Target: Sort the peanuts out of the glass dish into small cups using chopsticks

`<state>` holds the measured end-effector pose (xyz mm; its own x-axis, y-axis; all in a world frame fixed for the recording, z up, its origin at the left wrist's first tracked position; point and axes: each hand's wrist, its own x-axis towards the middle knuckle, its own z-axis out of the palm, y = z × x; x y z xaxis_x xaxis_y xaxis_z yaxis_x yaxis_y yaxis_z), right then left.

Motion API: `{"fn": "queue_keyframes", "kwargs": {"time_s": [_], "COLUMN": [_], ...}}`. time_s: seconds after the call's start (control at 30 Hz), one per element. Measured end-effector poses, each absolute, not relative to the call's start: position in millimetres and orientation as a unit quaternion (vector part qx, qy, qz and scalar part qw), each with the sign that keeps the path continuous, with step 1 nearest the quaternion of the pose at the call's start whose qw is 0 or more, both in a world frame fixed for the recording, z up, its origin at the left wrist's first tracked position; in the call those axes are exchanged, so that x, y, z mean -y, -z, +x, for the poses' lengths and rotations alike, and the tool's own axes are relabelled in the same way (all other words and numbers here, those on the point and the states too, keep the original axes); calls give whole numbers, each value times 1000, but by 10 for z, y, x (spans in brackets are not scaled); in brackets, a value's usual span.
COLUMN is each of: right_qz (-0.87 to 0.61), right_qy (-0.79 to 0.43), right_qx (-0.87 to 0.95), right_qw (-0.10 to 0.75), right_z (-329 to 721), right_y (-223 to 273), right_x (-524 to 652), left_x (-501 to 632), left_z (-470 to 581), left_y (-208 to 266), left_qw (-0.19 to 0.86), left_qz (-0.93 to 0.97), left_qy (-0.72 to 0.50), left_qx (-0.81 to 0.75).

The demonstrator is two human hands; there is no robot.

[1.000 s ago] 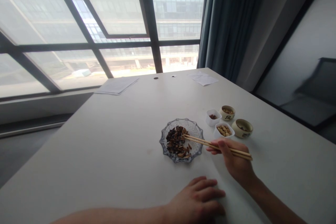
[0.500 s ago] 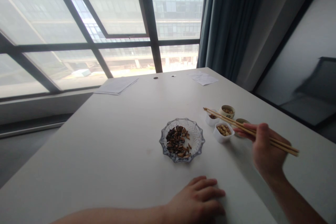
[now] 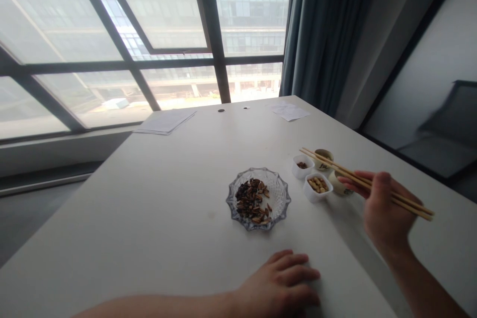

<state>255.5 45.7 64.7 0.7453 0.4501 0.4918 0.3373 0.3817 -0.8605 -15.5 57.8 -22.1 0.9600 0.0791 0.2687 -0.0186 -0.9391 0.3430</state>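
My right hand (image 3: pixel 389 211) is closed around a pair of wooden chopsticks (image 3: pixel 331 163). Their tips hover near the far small cups, with no piece visible between them. Below them stand a white plastic cup (image 3: pixel 300 173) of small dark bits and another white cup (image 3: pixel 313 196) of tan, peanut-like pieces. Two cream ceramic cups (image 3: pixel 323 152) (image 3: pixel 340 187) are partly hidden by the chopsticks and fingers. To their left, a scalloped glass bowl (image 3: pixel 280 194) holds dark brown elongated pieces. My left hand (image 3: pixel 285 280) lies on the table in front of the bowl, fingers spread, holding nothing.
The white table (image 3: pixel 149 208) reaches back toward the large windows. Stacked paper sheets (image 3: pixel 164 122) lie at its far left and more paper (image 3: pixel 290 111) at the far right. A dark blue curtain (image 3: pixel 316 35) hangs behind the right corner.
My right hand and the chopsticks have shifted right, and the tips have moved off the white cup of dark bits toward the far ceramic cup. My left hand is still.
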Motion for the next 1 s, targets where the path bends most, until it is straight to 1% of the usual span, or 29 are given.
{"fn": "queue_keyframes", "kwargs": {"time_s": [0.1, 0.27, 0.43, 0.57, 1.0], "right_qz": [-546, -546, -533, -519, -491], "right_qy": [-89, -193, -266, -287, -300], "right_qx": [393, 455, 503, 544, 575], "right_qw": [735, 677, 627, 593, 582], "right_z": [2449, 2163, 2023, 2061, 2070], "right_y": [-617, -579, -517, -437, -345], "right_x": [-419, -351, -349, -377, -401], "left_x": [-575, -577, -576, -571, -576], "left_z": [-153, -150, -150, -146, -156], "left_y": [225, 239, 252, 244, 233], "left_qw": [172, 164, 165, 163, 174], "left_qz": [976, 977, 976, 978, 974], "left_qy": [-134, -136, -143, -131, -144], "left_qx": [-17, -15, -12, -18, -14]}}
